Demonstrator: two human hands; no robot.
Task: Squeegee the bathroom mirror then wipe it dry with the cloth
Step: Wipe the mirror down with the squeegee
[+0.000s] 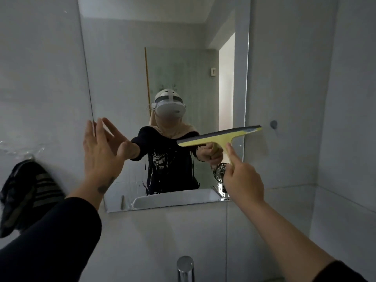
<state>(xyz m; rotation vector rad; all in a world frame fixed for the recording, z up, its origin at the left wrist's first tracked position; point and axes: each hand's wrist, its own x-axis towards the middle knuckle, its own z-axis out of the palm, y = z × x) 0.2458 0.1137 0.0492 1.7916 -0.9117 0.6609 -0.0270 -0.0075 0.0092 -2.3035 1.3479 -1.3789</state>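
A tall frameless mirror [126, 58] hangs on the tiled wall straight ahead. My right hand [242, 180] grips the handle of a yellow squeegee [215, 137], index finger laid along the handle. Its dark blade is tilted, lying against the mirror's right side and reaching past the right edge. My left hand [101, 149] is open, fingers spread, flat against the mirror near its left edge. A dark striped cloth [26, 194] hangs on the wall at the left, below my left forearm's far side.
A chrome tap [185, 267] rises at the bottom centre. A small round hook [273, 124] sits on the wall right of the mirror. The side wall closes in at the right, with a tiled ledge [305, 192]. The mirror reflects a person, a sink and a doorway.
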